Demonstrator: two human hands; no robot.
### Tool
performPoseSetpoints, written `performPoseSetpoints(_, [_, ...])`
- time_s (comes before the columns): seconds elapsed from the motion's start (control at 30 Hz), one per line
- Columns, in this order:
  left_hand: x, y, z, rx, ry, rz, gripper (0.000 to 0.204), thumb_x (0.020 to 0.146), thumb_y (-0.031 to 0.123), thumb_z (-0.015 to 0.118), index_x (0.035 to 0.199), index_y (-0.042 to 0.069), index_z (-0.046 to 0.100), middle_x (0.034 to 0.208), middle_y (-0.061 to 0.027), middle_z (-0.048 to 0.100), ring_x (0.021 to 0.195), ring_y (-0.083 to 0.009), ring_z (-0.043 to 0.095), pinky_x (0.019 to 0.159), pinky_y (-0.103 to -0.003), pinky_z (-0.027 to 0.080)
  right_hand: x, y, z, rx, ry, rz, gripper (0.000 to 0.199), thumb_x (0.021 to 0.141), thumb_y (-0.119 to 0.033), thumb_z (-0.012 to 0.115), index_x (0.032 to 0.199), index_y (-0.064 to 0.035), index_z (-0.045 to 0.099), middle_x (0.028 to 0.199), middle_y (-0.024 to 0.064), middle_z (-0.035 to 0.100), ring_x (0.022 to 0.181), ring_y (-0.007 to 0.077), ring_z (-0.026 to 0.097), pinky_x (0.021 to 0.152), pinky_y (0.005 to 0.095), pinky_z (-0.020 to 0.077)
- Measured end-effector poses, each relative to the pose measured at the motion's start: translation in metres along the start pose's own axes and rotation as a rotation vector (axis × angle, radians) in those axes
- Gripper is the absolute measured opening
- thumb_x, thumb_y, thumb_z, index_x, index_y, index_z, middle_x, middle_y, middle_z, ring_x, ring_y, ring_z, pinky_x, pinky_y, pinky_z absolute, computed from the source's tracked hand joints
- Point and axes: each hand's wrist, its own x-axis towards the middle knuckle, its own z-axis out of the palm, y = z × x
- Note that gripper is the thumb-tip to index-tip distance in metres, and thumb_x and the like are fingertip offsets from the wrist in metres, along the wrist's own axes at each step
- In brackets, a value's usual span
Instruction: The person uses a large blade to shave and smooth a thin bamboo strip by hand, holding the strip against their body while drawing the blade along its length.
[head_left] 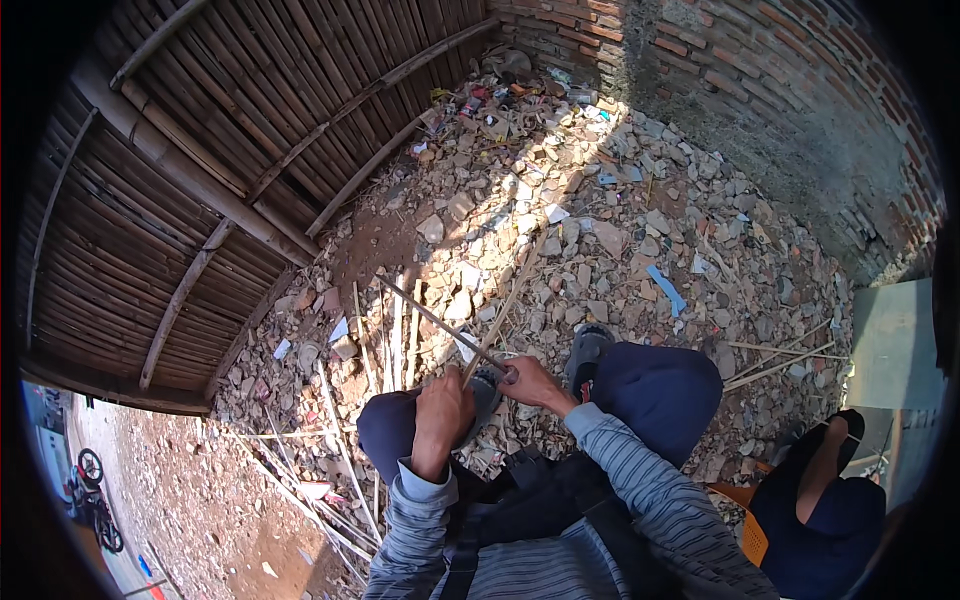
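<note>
My left hand [443,412] is closed beside my left knee, gripping the lower end of a pale bamboo strip [524,277] that slants away up and to the right. My right hand [538,384] is closed on the near end of a long thin dark stick [430,319], which points up and to the left. The two long pieces cross just in front of my hands. Whether the dark one is bamboo or a blade, I cannot tell. Several loose bamboo strips [414,330] lie on the rubble beyond my left knee.
Broken brick and stone rubble [620,260] covers the ground. A bamboo fence [200,200] leans at the left, and a brick wall [780,110] closes the far right. Another person's leg [820,470] and an orange plastic chair [752,535] are at the right. More strips [320,520] lie lower left.
</note>
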Motion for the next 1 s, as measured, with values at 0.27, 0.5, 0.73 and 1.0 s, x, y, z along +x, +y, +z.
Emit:
performPoseSetpoints(0.27, [0.003,0.001,0.005,-0.074,0.036,-0.013,0.021,0.093,0.017,0.062,0.105,0.000,0.063,0.086,-0.0309,0.071,0.085,-0.0506,0.071,0.078,-0.061,0.056,0.006,0.015,0.010,0.018,0.035,0.079,0.031,0.077,-0.019,0.080,0.097,0.0028,0.072,0.077,0.0138,0.072,0.068,0.0258,0.068,0.070,0.0397,0.0553])
performPoseSetpoints(0.5, [0.004,0.010,-0.004,-0.131,-0.006,-0.083,0.023,0.089,0.014,0.066,0.106,-0.003,0.070,0.089,-0.0286,0.072,0.086,-0.0474,0.071,0.081,-0.054,0.057,0.007,0.014,0.006,-0.091,-0.042,-0.020,0.030,0.077,-0.022,0.078,0.092,0.0027,0.071,0.075,0.0157,0.071,0.068,0.0277,0.068,0.070,0.0408,0.0556])
performPoseSetpoints(0.73, [0.004,0.011,-0.003,-0.102,-0.005,-0.049,0.025,0.090,0.014,0.066,0.106,-0.004,0.072,0.088,-0.0294,0.072,0.085,-0.0479,0.071,0.081,-0.054,0.057,0.013,0.023,0.007,0.002,0.107,0.124,0.027,0.077,-0.021,0.078,0.091,0.0007,0.070,0.075,0.0146,0.070,0.065,0.0246,0.066,0.066,0.0406,0.0525])
performPoseSetpoints(1.0, [0.003,0.010,-0.003,-0.119,0.008,-0.077,0.024,0.090,0.015,0.067,0.104,-0.004,0.072,0.089,-0.0300,0.072,0.086,-0.0480,0.071,0.082,-0.055,0.057,0.008,0.028,0.015,0.036,0.051,-0.042,0.026,0.077,-0.018,0.080,0.087,0.0020,0.067,0.073,0.0121,0.067,0.066,0.0194,0.063,0.064,0.0381,0.0509])
